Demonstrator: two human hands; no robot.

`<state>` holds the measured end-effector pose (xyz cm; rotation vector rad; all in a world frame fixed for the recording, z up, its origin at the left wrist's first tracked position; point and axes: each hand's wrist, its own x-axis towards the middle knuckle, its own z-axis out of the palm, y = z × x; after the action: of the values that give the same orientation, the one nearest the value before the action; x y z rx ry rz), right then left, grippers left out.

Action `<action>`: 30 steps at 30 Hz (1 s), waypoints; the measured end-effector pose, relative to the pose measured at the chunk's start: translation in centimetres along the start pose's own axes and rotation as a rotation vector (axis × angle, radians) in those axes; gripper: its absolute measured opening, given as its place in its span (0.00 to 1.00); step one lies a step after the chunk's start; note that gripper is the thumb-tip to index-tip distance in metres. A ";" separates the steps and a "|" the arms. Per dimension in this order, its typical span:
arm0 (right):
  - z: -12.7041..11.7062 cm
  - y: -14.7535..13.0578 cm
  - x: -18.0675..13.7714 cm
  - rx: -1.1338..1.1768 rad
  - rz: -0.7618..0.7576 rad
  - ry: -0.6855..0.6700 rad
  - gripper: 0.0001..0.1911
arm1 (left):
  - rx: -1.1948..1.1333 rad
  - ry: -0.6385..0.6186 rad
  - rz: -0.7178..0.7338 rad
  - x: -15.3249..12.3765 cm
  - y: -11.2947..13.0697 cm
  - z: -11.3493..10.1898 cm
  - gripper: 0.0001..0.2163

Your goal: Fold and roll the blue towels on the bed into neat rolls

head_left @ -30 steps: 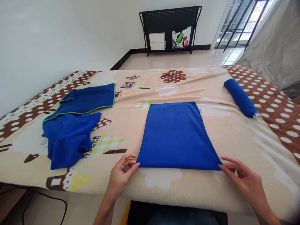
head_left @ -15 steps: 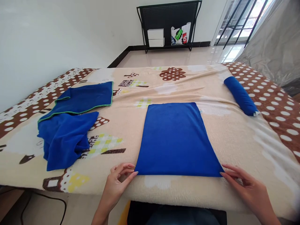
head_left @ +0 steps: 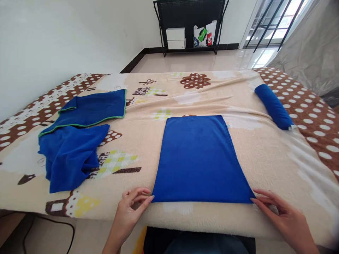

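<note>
A blue towel (head_left: 198, 158) lies folded flat in a rectangle on the patterned blanket (head_left: 265, 155), close to the near edge. My left hand (head_left: 131, 208) pinches its near-left corner between thumb and forefinger. My right hand (head_left: 283, 213) holds the near-right corner with its fingertips, the other fingers lightly spread. Both wrists hang over the edge of the bed.
A rolled blue towel (head_left: 274, 106) lies at the right. A crumpled blue towel (head_left: 70, 155) and a green-edged one (head_left: 95, 107) lie at the left. Beyond the bed stand a black rack (head_left: 190, 14) with white boxes (head_left: 175, 38) and a bag (head_left: 203, 35). A cable (head_left: 60, 225) runs on the floor.
The flat towel has slid a little toward me, its near edge now closer to the bed's edge. Both hands came back with its corners.
</note>
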<state>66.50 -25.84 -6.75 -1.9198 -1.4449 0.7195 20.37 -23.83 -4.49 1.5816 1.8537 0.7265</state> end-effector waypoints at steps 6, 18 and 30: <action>-0.8 2.7 0.8 0.027 -0.011 -0.156 0.25 | -0.080 -0.016 -0.066 -0.3 -1.1 -0.4 0.16; 8.6 -12.1 3.5 -0.278 -0.699 0.057 0.24 | 0.333 0.032 0.559 3.1 11.5 9.1 0.26; 6.8 -5.0 0.8 -0.626 -0.582 0.033 0.37 | 0.643 -0.073 0.401 -0.5 5.7 6.8 0.33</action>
<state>58.60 -22.95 -7.52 -1.7440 -2.2467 -0.0504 29.22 -23.29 -4.89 2.3944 1.8343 0.2164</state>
